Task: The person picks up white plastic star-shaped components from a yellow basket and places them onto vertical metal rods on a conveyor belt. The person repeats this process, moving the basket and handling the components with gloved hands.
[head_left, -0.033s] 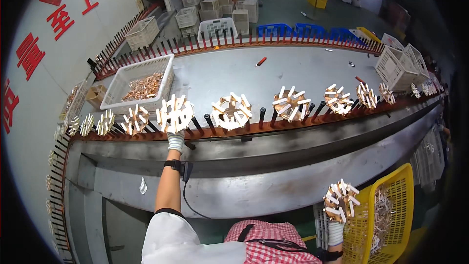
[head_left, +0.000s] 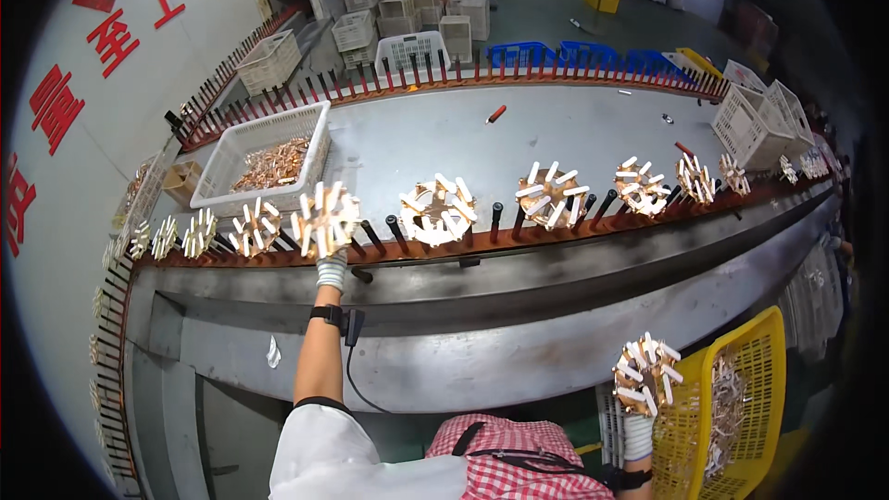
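Wheel of white pieces [head_left: 326, 219] over the mostly hidden left hand [head_left: 331, 269]

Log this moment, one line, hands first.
left hand: behind white-studded wheel, fingers hidden | right hand: holding second wheel | yellow basket: beside right hand

Left grip [head_left: 331, 270] mostly hidden behind white-pronged cluster [head_left: 326, 219]

"What colour is the counter [head_left: 426, 139]?"
"Plain grey. Toward its left end, a white basket [head_left: 264, 128] holds coppery pieces [head_left: 273, 162]."
"And its near edge?"
"Black posts [head_left: 497, 218], and a copper-brown wheel [head_left: 326, 219] with white pegs at the left glove [head_left: 331, 272], which is white with pale stripes."
"Beyond that edge?"
"A second wheel [head_left: 641, 372] in the same colours, a whitish right glove [head_left: 638, 437], a yellow crate [head_left: 761, 352], and an apron [head_left: 519, 431] in pinkish-red and white check."
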Demonstrator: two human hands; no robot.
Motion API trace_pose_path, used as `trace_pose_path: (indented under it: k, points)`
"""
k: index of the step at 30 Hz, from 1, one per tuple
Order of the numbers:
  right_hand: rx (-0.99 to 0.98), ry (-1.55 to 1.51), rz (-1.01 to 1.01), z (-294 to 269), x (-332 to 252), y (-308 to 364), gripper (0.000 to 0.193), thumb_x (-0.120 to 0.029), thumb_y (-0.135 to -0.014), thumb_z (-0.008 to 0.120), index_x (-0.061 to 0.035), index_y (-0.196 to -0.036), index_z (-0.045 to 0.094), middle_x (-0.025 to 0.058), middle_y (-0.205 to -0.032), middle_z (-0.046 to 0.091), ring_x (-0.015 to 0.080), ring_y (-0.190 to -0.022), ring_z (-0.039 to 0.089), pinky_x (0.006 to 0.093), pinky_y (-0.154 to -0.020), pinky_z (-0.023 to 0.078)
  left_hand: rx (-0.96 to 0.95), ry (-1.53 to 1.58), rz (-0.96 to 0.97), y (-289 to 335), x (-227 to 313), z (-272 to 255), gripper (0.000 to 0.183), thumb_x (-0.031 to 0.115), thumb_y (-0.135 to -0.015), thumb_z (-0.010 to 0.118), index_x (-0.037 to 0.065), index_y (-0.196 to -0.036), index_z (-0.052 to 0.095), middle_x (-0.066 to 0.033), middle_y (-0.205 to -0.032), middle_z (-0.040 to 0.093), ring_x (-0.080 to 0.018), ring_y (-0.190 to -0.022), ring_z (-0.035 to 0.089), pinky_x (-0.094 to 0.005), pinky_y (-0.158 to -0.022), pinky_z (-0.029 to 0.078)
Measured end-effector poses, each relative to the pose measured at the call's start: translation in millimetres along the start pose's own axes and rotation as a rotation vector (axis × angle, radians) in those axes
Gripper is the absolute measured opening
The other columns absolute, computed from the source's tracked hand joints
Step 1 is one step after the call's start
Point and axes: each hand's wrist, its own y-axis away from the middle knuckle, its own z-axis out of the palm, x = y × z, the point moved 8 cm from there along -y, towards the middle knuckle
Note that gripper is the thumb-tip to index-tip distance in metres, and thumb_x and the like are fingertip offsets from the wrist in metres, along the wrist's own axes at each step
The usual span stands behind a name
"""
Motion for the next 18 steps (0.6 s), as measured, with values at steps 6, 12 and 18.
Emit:
trace_pose_path:
  k: [6, 12, 18]
  points:
    - [-0.085, -0.08, -0.007, 65.6, 3.2, -22.6, 0.038, -0.03, -0.1, 0.046, -0.0062, -0.13, 0.049, 0.0142, -0.13, 0.054, 0.0272, -0.114, 0.056, 0.0456, -0.096, 0.049, -0.032, -0.169, 0.293, -38.7, -34.0, -57.0, 0.032, 0.016, -0.093, 0.046, 0.005, -0.12, 0.06, -0.0175, -0.113, 0.066, -0.0346, -0.09, 0.065, -0.0419, -0.076, 0.053]
    - [-0.218, -0.327, 0.066, 132.8, 14.4, -46.4, 0.039, -0.029, -0.101, 0.045, -0.0064, -0.133, 0.047, 0.0143, -0.133, 0.053, 0.028, -0.117, 0.055, 0.0467, -0.098, 0.048, -0.234, -0.13, -0.234, -60.7, -133.2, -67.7, 0.035, 0.021, -0.094, 0.05, 0.003, -0.124, 0.056, -0.018, -0.116, 0.064, -0.0339, -0.094, 0.064, -0.0439, -0.082, 0.052]
    - [-0.422, -0.945, 0.062, 150.5, 20.7, -50.5, 0.041, -0.028, -0.101, 0.044, -0.0065, -0.135, 0.045, 0.0144, -0.135, 0.051, 0.0288, -0.12, 0.053, 0.0478, -0.101, 0.047, 0.193, 0.485, -0.328, 3.6, -39.3, -136.6, 0.042, 0.025, -0.095, 0.057, 0.001, -0.129, 0.052, -0.021, -0.121, 0.06, -0.031, -0.106, 0.06, -0.0466, -0.094, 0.049]
